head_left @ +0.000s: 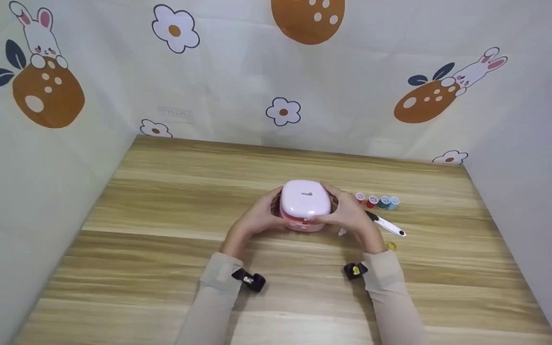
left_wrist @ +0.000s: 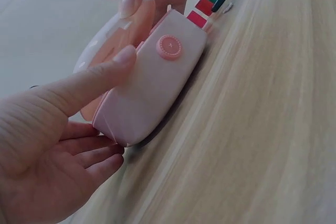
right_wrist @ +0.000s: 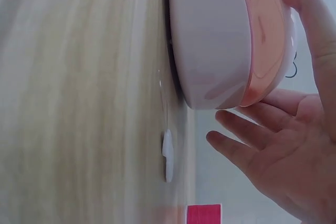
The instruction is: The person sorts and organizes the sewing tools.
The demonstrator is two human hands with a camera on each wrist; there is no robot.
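- A rounded pink-and-white case is held on the table between the two hands.
- Its lid is tilted up from the base, so that a gap is shown along the front; a round pink knob is set on the base's front.
- By the left hand the case is held in a partly open grip, with the thumb laid at the front upper edge of the base and the fingers brought round the side.
- By the right hand a similar, partly open grip is kept, with the thumb pressed to the lid's front edge and the fingers spread round the far side.
- Four thread spools are lined up to the right, near the right hand.
- A white-and-black tool is laid just below them.
- A small white piece and a small yellow item are placed nearby.
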